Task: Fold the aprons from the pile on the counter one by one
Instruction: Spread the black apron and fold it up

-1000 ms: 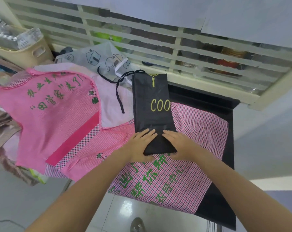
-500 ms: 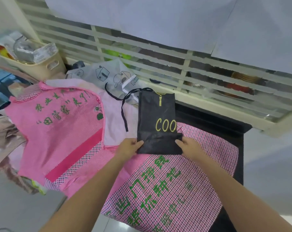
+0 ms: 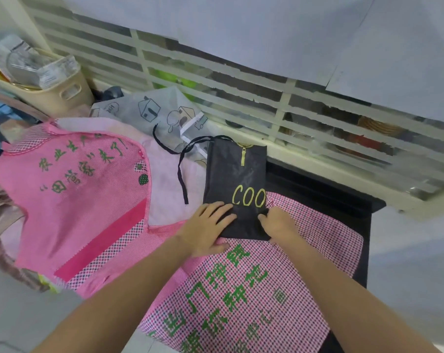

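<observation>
Head view, centre of frame: black apron [image 3: 234, 189], already folded into a narrow strip with yellow "COO" lettering, lying on a pink checked apron [image 3: 241, 289] spread over the dark worktop [image 3: 343, 200], its near end under the left hand [image 3: 207, 229], flat with fingers spread, and the right hand [image 3: 277, 222], fingers bent at the strip's right edge, though whether pinching or only pressing cannot be told. Seemingly mid-fold on this one apron, with another pink apron [image 3: 70, 200] waiting at left. Next, probably: lift the near end, carry it toward the far end by the zip-like mark, keep edges aligned and the loose black ties [image 3: 181, 174] tucked in.
</observation>
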Demonstrator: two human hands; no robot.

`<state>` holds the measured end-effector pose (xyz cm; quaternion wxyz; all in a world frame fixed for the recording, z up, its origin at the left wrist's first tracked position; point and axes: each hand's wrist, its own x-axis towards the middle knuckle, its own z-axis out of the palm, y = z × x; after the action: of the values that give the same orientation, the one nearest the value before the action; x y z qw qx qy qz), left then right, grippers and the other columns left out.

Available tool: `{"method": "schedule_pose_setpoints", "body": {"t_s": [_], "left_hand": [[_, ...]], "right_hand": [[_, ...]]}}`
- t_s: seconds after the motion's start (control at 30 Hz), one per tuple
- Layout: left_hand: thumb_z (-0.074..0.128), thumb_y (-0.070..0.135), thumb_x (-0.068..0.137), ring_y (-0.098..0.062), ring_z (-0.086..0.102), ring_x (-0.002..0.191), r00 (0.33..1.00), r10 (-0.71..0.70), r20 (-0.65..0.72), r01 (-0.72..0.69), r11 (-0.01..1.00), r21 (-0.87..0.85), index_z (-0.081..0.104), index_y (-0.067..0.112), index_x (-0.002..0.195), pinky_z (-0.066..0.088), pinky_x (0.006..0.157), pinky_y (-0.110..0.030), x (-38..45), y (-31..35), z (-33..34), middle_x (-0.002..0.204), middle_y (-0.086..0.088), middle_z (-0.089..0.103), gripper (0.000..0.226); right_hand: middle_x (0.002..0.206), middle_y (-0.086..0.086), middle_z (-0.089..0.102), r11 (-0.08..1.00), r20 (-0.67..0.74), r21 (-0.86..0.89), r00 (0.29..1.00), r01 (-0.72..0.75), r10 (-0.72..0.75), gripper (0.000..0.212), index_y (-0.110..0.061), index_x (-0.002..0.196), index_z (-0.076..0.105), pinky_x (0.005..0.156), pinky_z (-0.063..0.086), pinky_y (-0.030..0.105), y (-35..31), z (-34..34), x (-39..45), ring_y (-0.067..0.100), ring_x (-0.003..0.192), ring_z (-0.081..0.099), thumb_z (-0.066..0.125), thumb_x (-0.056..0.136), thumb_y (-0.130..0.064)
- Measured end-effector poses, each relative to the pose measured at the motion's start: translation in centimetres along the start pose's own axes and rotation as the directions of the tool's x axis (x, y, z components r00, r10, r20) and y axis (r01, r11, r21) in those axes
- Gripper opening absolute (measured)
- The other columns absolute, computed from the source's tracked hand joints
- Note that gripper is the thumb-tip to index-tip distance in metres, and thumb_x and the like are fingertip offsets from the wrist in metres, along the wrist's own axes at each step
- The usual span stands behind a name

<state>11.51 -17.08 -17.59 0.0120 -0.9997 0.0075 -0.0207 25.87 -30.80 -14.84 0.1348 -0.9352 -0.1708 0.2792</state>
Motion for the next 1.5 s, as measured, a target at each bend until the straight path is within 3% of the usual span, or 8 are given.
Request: {"method": "schedule_pose_setpoints", "body": {"t_s": [0.13,0.27,0.57,0.83,1.03,1.13,1.33,1.5], "left_hand": [[0.03,0.064,0.073,-0.035,0.061,0.109,0.979,-0.027,0.2,0.004,0.993,0.115,0.065,0.018,0.118,0.043,0.093,-0.054,0.2,0.0,-0.2,0.122,-0.009,0.063,0.073],[0.037,0.053,0.069,-0.037,0.061,0.108,0.982,-0.019,0.19,0.029,0.998,-0.05,0.064,0.012,0.118,0.047,0.091,-0.051,0.5,-0.6,-0.2,0.121,-0.011,0.064,0.069],[0.063,0.006,0.085,-0.013,0.065,0.095,0.886,-0.394,0.245,0.395,0.364,-0.844,0.062,0.015,0.112,0.05,0.089,-0.025,1.1,-4.6,-4.9,0.102,0.004,0.068,0.028],[0.056,0.022,0.094,-0.031,0.066,0.099,0.721,-0.325,0.611,0.653,0.025,-0.757,0.066,0.005,0.096,0.049,0.095,-0.046,0.6,-4.2,-2.6,0.103,-0.015,0.07,0.02],[0.054,0.031,0.091,-0.024,0.05,0.106,0.85,-0.482,0.214,0.526,0.744,-0.412,0.048,0.006,0.118,0.041,0.085,-0.03,1.5,-2.8,-3.4,0.114,-0.007,0.051,0.037],[0.045,0.042,0.087,-0.028,0.028,0.137,0.989,-0.082,0.125,0.116,0.948,-0.295,0.036,0.014,0.141,0.029,0.111,-0.045,1.2,-2.4,-3.1,0.148,-0.008,0.033,0.062],[0.037,0.075,0.071,-0.03,0.007,0.142,0.915,-0.017,0.403,0.161,0.931,-0.327,0.019,0.026,0.148,0.014,0.116,-0.044,0.9,-2.1,-2.4,0.157,-0.002,0.011,0.093],[0.054,0.03,0.093,-0.029,0.053,0.11,0.713,-0.654,0.251,0.631,0.444,-0.636,0.054,0.004,0.119,0.039,0.09,-0.03,2.9,-2.9,-3.3,0.122,-0.014,0.054,0.036]], "right_hand": [[0.131,0.004,0.045,0.93,-0.266,-0.121,0.891,0.348,-0.368,0.05,-0.014,0.134,0.04,0.089,0.046,0.026,0.5,-0.1,-1.2,0.019,0.119,0.049,0.058,0.091,-0.033],[0.159,0.001,0.007,0.676,0.143,-0.427,0.783,0.6,-0.605,0.079,-0.017,0.151,0.01,0.117,0.004,0.035,2.2,0.4,-1.3,0.019,0.146,0.003,0.05,0.09,-0.048],[0.101,0.006,0.064,0.928,0.093,0.232,0.943,0.29,-0.318,0.02,-0.01,0.108,0.064,0.082,0.05,0.028,-0.4,-4.1,0.0,0.022,0.098,0.061,0.057,0.089,-0.01],[0.138,0.014,0.047,0.868,0.295,0.476,0.955,-0.142,-0.006,0.048,-0.007,0.136,0.04,0.079,0.055,0.042,0.8,-0.8,-1.5,0.038,0.117,0.054,0.056,0.094,-0.023],[0.135,0.01,0.05,0.991,0.027,0.135,0.999,0.018,-0.022,0.05,-0.011,0.139,0.038,0.084,0.054,0.034,-0.1,1.0,-1.9,0.03,0.119,0.053,0.052,0.096,-0.033],[0.13,0.008,0.054,0.997,-0.065,-0.048,0.995,0.067,-0.07,0.045,-0.014,0.135,0.039,0.092,0.048,0.034,-0.4,1.6,-2.2,0.025,0.116,0.054,0.049,0.097,-0.035],[0.144,0.008,0.028,0.93,-0.144,-0.284,0.949,0.232,-0.28,0.053,-0.019,0.142,0.031,0.103,0.039,0.029,-0.2,1.7,-3.1,0.021,0.13,0.034,0.05,0.096,-0.037],[0.14,0.008,0.038,0.933,-0.23,0.305,0.966,0.19,-0.122,0.04,-0.01,0.136,0.041,0.102,0.037,0.025,-0.6,0.8,-2.5,0.019,0.126,0.042,0.047,0.098,-0.022]]}}
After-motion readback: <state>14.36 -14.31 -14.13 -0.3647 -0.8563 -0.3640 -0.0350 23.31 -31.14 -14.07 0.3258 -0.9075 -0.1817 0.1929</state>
